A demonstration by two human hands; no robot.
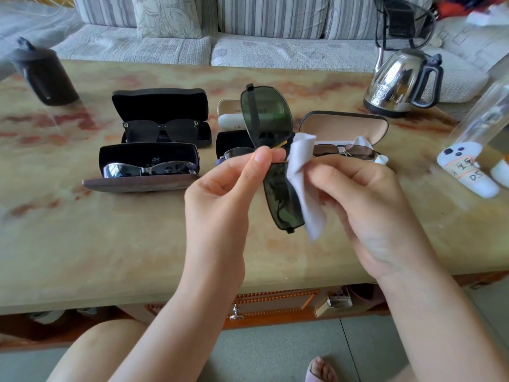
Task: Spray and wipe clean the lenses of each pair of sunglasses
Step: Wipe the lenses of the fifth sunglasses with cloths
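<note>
A: Left hand (220,194)?
B: Pinches the green-lensed sunglasses (265,114) at the bridge, thumb against forefinger; holds them on end above the marbled table (137,244), one lens up, one down.
A: And the right hand (366,205)?
B: Grips a white cloth (301,172), laid against the edge of the lower lens (278,199) (fingertips hidden behind it).
A: Beyond?
B: Open cases (159,102) on the table: black sunglasses (162,128) at far left, mirrored sunglasses (150,169) nearer, brown-tinted sunglasses (344,150) in a tan-lined case (344,126) on the right. Steel kettle (399,81) at the far right.
</note>
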